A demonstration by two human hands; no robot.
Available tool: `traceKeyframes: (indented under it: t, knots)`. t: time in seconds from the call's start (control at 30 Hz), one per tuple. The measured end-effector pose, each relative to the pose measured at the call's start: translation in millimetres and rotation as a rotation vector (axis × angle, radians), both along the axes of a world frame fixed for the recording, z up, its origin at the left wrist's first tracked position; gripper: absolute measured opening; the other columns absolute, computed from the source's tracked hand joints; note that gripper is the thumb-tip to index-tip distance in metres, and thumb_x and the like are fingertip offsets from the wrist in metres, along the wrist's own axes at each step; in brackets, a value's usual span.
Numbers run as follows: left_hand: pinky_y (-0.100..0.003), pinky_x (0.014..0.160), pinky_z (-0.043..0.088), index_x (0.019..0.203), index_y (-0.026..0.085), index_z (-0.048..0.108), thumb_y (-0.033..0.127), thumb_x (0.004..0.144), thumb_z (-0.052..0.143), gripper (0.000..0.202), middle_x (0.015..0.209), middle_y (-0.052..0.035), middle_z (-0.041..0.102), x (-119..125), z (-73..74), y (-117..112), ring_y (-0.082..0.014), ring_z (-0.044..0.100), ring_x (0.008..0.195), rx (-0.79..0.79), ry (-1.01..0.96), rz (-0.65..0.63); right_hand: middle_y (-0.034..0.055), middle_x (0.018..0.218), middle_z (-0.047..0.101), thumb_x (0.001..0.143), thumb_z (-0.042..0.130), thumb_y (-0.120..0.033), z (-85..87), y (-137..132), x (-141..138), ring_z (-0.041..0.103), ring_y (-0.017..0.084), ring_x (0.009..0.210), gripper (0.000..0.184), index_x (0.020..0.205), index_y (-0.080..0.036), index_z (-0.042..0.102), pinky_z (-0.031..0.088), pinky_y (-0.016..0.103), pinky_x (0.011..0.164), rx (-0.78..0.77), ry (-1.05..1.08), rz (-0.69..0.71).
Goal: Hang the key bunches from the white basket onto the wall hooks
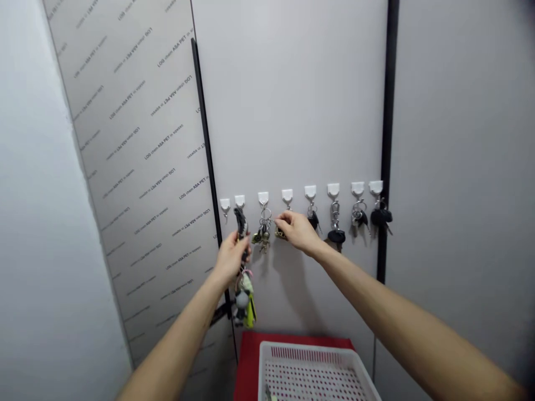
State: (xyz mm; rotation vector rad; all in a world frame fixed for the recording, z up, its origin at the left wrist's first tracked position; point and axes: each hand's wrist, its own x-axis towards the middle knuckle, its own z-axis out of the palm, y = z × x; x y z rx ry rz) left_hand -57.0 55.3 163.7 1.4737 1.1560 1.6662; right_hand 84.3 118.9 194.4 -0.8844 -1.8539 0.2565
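A small brassy fob (281,234) is pinched between the thumb and fingertips of the right hand (297,229), just under the fourth hook (287,195) of a white row on the wall. It is judged light and hard, with loose metal parts likely to swing. The ring at its top is judged the surest place to be gripped, since the smooth body may slip. Whether it is hung on the hook or held free cannot be told, as its top is covered by the fingers.

The left hand (231,257) is closed round a black strap (241,221) that hangs from the second hook (239,200). The strap is judged limp, and the charms (245,301) dangling below the hand are judged soft and light. A bunch (263,231) is hung between the two hands. Further bunches to the right are too small for their keys to be counted.

Below, a white basket (309,345) on a red top (246,362) is cut off by the frame edge, and its contents can hardly be made out.
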Motion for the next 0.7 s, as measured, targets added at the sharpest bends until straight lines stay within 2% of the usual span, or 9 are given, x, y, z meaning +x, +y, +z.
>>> traceKeyframes:
  t: [0.1,0.27,0.37,0.53,0.63,0.7]
  knots:
    - [-0.014,0.037,0.029,0.076,0.015,0.044,0.025,0.062,0.042,0.016,0.046,0.0068,0.040,13.0,-23.8,8.5,-0.0027,0.037,0.036,-0.050,-0.055,-0.040,0.0001,0.055,0.053,0.064,0.038,-0.026,7.3,7.5,0.3,0.046,0.009,0.053,0.019,0.061,-0.014,0.052,0.034,0.018,0.051,-0.011,0.053,-0.122]
    - [-0.015,0.039,0.028,0.078,0.016,0.042,0.029,0.060,0.044,0.022,0.047,0.0070,0.040,31.8,-32.5,11.5,-0.0030,0.037,0.038,-0.084,-0.208,-0.091,0.0021,0.062,0.056,0.064,0.039,-0.022,53.4,13.1,-20.2,0.049,0.011,0.060,0.017,0.063,-0.016,0.054,0.035,0.020,0.057,0.088,0.017,-0.222]
    - [-0.015,0.040,0.028,0.079,0.015,0.042,0.031,0.058,0.047,0.026,0.047,0.0067,0.040,38.5,-42.2,6.9,-0.0032,0.037,0.038,-0.129,-0.237,-0.127,0.0031,0.065,0.057,0.064,0.039,-0.021,69.6,19.3,-30.2,0.049,0.011,0.063,0.017,0.065,-0.015,0.054,0.035,0.021,0.060,0.099,0.010,-0.262]
    - [-0.016,0.040,0.028,0.082,0.015,0.041,0.030,0.059,0.046,0.028,0.048,0.0061,0.040,39.4,-62.7,0.0,-0.0033,0.036,0.039,-0.185,-0.295,-0.171,0.0018,0.063,0.056,0.065,0.038,-0.021,70.9,26.0,-29.2,0.048,0.009,0.059,0.017,0.066,-0.015,0.054,0.035,0.019,0.056,0.106,-0.055,-0.201]
    - [-0.016,0.040,0.027,0.082,0.014,0.040,0.030,0.060,0.046,0.028,0.049,0.0058,0.040,40.5,-73.5,-2.3,-0.0032,0.036,0.039,-0.231,-0.307,-0.212,0.0017,0.057,0.054,0.063,0.040,-0.020,65.8,24.6,-23.0,0.046,0.009,0.053,0.015,0.063,-0.014,0.054,0.033,0.018,0.050,0.011,-0.236,-0.130]
    - [-0.016,0.040,0.027,0.082,0.014,0.040,0.031,0.060,0.046,0.029,0.048,0.0058,0.040,42.9,-82.0,-3.3,-0.0032,0.035,0.039,-0.262,-0.306,-0.236,0.0022,0.055,0.054,0.062,0.042,-0.019,64.1,22.6,-19.5,0.045,0.009,0.050,0.013,0.061,-0.014,0.054,0.032,0.018,0.048,-0.036,-0.329,-0.131]
